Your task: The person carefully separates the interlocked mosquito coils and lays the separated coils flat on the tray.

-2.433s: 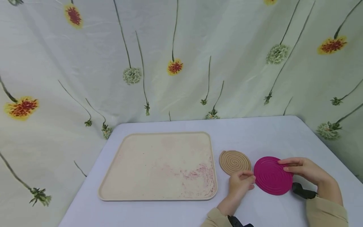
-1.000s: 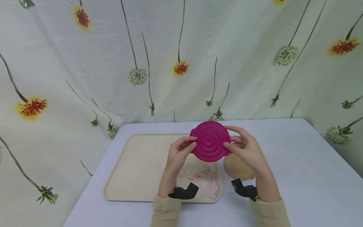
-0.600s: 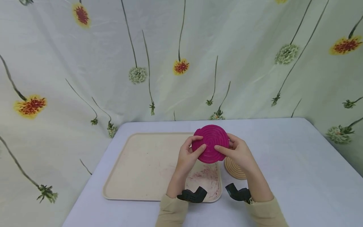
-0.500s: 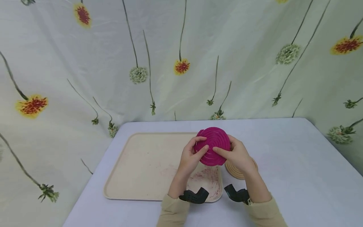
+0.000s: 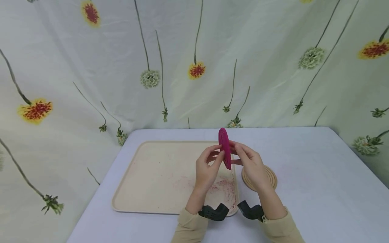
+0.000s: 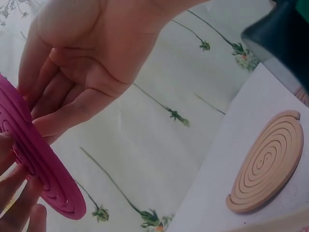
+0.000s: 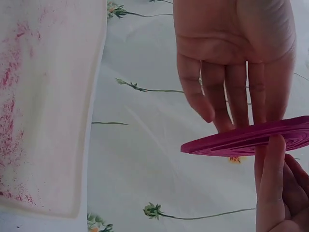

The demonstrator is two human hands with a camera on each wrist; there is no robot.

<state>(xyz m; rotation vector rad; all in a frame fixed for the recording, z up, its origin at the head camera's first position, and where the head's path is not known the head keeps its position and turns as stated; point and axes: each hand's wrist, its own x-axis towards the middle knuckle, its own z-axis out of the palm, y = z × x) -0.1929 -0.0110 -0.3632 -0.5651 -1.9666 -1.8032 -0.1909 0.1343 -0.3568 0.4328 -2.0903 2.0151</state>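
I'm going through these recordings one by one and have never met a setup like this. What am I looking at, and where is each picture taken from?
There is no robot here: a person works with a bare left hand and right hand. The widest picture comes from a camera worn on the head, looking forward and down. The other two come from cameras on the wrists, one each, showing the hands close up.

On the white-covered table lie a cream tray with reddish smudges and, to its right, a tan spiral mat. The left hand pinches a pink spiral disc, almost edge-on to the head camera; the right hand's fingers touch it. Behind hangs flowered cloth.
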